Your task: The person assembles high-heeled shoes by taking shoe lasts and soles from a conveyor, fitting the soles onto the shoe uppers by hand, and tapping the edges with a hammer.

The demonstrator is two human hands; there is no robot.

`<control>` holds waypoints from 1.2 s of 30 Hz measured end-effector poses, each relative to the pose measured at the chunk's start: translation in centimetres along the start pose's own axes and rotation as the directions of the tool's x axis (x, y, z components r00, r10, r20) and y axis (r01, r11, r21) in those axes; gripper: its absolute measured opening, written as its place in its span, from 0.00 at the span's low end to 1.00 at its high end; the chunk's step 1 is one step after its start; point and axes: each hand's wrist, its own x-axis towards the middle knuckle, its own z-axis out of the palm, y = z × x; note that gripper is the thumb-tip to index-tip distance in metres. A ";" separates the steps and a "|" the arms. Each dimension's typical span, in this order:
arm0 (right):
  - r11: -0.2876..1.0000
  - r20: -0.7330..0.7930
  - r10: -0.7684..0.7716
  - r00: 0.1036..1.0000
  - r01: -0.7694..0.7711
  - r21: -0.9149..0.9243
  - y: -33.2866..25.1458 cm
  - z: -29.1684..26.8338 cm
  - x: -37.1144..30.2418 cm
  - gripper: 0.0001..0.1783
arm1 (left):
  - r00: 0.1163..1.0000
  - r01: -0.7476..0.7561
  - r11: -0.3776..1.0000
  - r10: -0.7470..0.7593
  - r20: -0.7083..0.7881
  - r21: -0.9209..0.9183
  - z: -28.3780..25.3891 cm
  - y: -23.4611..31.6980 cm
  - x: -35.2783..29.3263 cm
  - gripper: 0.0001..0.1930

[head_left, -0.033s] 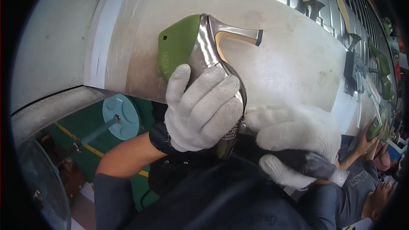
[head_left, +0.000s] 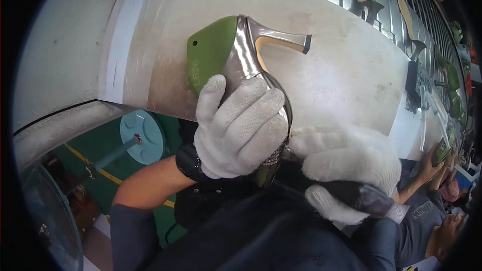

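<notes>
Silver, shiny material covers the shoe [head_left: 245, 52], which is mounted on a green last [head_left: 213, 52] and lies across the near edge of the worktop [head_left: 341, 80], with its heel [head_left: 283, 39] pointing to the right and its toe toward us. Our left hand [head_left: 241, 130] is clamped around the middle of the shoe, the fingers laid over it. Our right hand [head_left: 351, 155] is closed around a dark tool [head_left: 346, 195], near the sparkling band [head_left: 273, 158] at the toe part; because it is blurred, we cannot tell whether its fingertips touch the shoe. To do this handwork well, we think the left hand should press firmly but without rubbing the finish, the right hand should make small, even movements, and the tool should neither scratch the silver nor catch the band.
</notes>
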 end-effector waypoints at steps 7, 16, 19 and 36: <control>0.981 -0.020 -0.171 0.985 0.168 -0.095 0.9 1.7 -1.7 0.17 | 0.998 0.021 1.000 -0.020 0.065 -0.006 -0.5 0.3 0.3 0.21; 0.964 -0.192 -0.052 0.980 0.099 0.246 0.3 5.3 -4.4 0.18 | 1.000 -0.003 0.999 0.003 -0.012 -0.040 -0.1 -0.4 0.0 0.23; 0.897 -0.411 0.033 0.911 0.155 0.414 0.4 5.7 -3.3 0.17 | 1.000 -0.004 1.000 0.004 -0.025 0.007 0.0 -0.6 -0.2 0.19; 0.616 -0.061 0.584 0.809 -0.393 0.683 0.3 -1.4 3.2 0.21 | 0.985 0.065 0.998 -0.061 -0.162 0.024 1.7 0.1 -1.4 0.22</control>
